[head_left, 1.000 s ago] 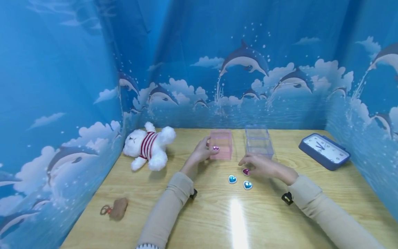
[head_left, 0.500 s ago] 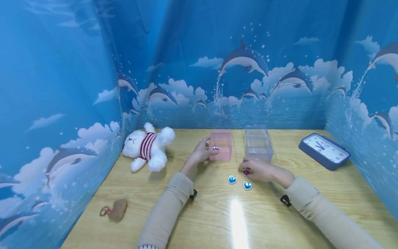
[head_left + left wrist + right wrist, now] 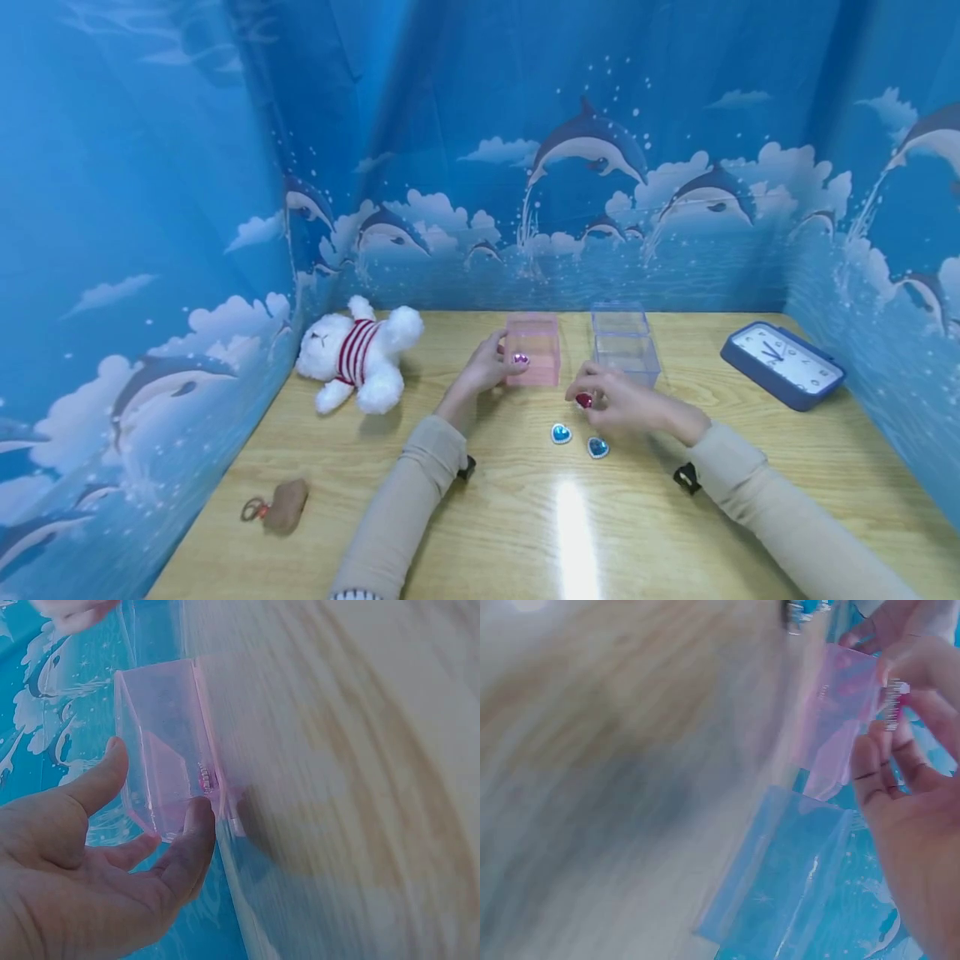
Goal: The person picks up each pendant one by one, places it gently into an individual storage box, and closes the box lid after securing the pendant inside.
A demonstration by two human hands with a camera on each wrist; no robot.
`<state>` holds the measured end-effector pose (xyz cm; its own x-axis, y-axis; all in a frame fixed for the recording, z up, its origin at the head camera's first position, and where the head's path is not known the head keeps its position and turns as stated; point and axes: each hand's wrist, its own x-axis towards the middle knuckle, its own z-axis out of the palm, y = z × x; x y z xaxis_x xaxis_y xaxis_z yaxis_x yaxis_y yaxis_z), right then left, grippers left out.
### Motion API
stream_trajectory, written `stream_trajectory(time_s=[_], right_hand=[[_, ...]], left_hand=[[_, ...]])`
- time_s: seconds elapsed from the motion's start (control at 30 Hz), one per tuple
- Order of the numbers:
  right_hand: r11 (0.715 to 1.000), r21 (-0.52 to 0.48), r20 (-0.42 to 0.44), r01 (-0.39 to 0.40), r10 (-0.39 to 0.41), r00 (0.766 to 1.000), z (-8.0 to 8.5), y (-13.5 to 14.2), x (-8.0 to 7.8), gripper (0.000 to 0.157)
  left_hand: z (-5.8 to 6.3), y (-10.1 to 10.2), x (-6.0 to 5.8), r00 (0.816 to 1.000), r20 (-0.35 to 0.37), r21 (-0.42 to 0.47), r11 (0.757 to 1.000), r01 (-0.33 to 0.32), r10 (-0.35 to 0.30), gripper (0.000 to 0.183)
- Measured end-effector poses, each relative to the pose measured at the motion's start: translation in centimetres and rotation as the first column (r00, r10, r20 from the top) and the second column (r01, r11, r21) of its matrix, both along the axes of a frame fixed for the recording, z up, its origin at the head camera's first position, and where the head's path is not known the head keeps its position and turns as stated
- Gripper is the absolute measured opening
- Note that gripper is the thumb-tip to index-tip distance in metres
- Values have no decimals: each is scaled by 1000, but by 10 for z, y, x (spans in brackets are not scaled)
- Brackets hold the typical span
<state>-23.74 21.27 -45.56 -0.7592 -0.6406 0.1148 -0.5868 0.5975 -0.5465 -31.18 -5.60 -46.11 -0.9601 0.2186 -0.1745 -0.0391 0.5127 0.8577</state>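
My right hand [image 3: 618, 402] pinches a red heart-shaped gem [image 3: 584, 401] between thumb and fingertips, in front of the boxes. Its beaded rim [image 3: 892, 705] faces the right wrist view. At the left side of the pink clear plastic box [image 3: 542, 346] is my left hand [image 3: 483, 367], its loosely spread fingers touching the wall. A pink heart gem [image 3: 205, 777] lies inside that box near the left fingertips. Two blue heart gems, one at left [image 3: 560, 433] and one at right [image 3: 597, 447], lie on the wooden table below the right hand.
Right of the pink box stands a clear bluish box [image 3: 626, 346], its lid raised. A blue clock [image 3: 783, 364] sits at far right. To the left lie a white plush toy [image 3: 363, 354] and a brown keychain [image 3: 286, 506]. A dolphin curtain [image 3: 450, 167] surrounds the table.
My right hand has closed on the red gem and lifted it off the table, moving slightly left toward the pink box. My left hand stays beside the pink box.
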Motion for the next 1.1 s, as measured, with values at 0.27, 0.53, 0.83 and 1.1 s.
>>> stream_trajectory(time_s=[0.27, 0.53, 0.83, 1.1], right_hand=[[973, -227, -103, -44, 21, 994, 15, -9, -13, 36], [959, -279, -86, 55, -82, 993, 33, -24, -36, 34], [964, -233, -48, 127, -142, 989, 36, -40, -68, 27], [977, -160, 7, 138, -139, 990, 25, -54, -84, 41]], left_hand=[[0, -1, -3, 1000, -2, 4, 1000, -6, 6, 89], [-1, -3, -3, 1000, 3, 5, 1000, -8, 8, 90], [-1, -3, -1, 1000, -9, 10, 1000, -10, 10, 91], [-2, 1, -1, 999, -31, 13, 1000, -7, 7, 89]])
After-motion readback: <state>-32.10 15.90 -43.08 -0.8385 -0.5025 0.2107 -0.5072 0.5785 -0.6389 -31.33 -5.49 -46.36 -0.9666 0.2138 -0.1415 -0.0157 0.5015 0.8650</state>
